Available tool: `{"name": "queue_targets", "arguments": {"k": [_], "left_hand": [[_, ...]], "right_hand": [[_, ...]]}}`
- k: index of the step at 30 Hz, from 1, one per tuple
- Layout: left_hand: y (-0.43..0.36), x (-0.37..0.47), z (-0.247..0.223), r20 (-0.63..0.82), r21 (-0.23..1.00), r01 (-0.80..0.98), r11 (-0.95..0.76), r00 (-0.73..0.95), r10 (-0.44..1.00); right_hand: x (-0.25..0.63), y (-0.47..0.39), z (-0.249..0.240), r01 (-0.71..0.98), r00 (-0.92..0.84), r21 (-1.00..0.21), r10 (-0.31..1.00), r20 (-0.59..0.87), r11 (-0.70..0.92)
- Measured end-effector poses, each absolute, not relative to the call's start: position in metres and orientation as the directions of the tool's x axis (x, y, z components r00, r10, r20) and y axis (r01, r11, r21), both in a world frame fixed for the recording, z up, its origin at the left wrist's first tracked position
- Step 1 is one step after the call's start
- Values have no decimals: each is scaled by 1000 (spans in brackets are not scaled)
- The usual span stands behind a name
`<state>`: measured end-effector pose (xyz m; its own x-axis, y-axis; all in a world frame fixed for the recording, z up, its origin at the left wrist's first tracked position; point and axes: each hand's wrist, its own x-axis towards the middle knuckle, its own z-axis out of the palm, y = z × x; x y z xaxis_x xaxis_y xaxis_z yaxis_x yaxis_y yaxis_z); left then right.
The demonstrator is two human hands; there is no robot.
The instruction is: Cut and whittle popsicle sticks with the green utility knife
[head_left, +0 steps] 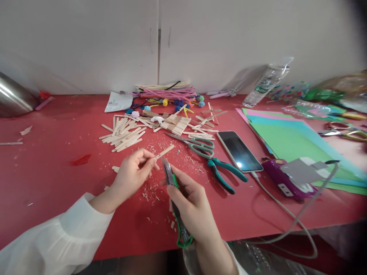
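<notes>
Right hand point(192, 202): curled round the knife point(179, 220), thumb pressed along its upper face; near and right of the stick point(166, 151).
Knife: slanting from near right to far left, blade end just beside the stick on its near side; contact or gap impossible to tell.
Shavings point(150, 193): scattered on the red table point(71, 191) under and between both hands.
Left hand point(134, 168): pinching the near left end of the stick between thumb and fingers, hence nearer to it than the right hand.
Stick: out to the right and far side of the left fingertips, far and left of the right thumb; long axis running from near left to far right, crosswise to the knife; free end jutting past the blade tip.
Pliers point(222, 180): right of both hands, well apart from the stick.
Scissors point(192, 141): right and far of the stick, blades pointing far left.
Loose sticks point(126, 133): heaped far left, beyond the left hand.
</notes>
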<state>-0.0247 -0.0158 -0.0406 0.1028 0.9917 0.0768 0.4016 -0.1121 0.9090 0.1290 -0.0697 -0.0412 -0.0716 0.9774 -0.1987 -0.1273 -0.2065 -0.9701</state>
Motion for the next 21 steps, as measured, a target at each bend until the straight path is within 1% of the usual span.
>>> {"name": "queue_targets", "arguments": {"k": [3,6,8,10,13,15,17,21], "left_hand": [[-17,-24,-40,82,906,406,-118,103,991],[-17,-24,-40,109,895,419,-150,119,987],[-16,-24,-41,150,878,438,-194,132,980],[-15,-25,-43,204,848,470,-244,135,970],[-15,-26,-45,269,799,521,-301,139,953],[-15,-26,-45,300,775,540,-329,145,943],[-16,-25,-45,313,766,546,-339,144,939],[-17,-25,-44,301,773,546,-323,132,944]], "right_hand": [[129,-72,-43,-48,-72,-981,981,-183,-187],[129,-73,-43,-51,-97,-984,982,-165,-171],[130,-72,-43,-109,-121,-976,977,-177,-190],[131,-70,-42,-204,-153,-950,966,-209,-238],[133,-66,-40,-357,-227,-873,937,-265,-333],[134,-64,-39,-426,-267,-822,921,-284,-377],[134,-64,-38,-460,-264,-804,923,-281,-377],[132,-65,-37,-452,-221,-828,941,-256,-331]]}}
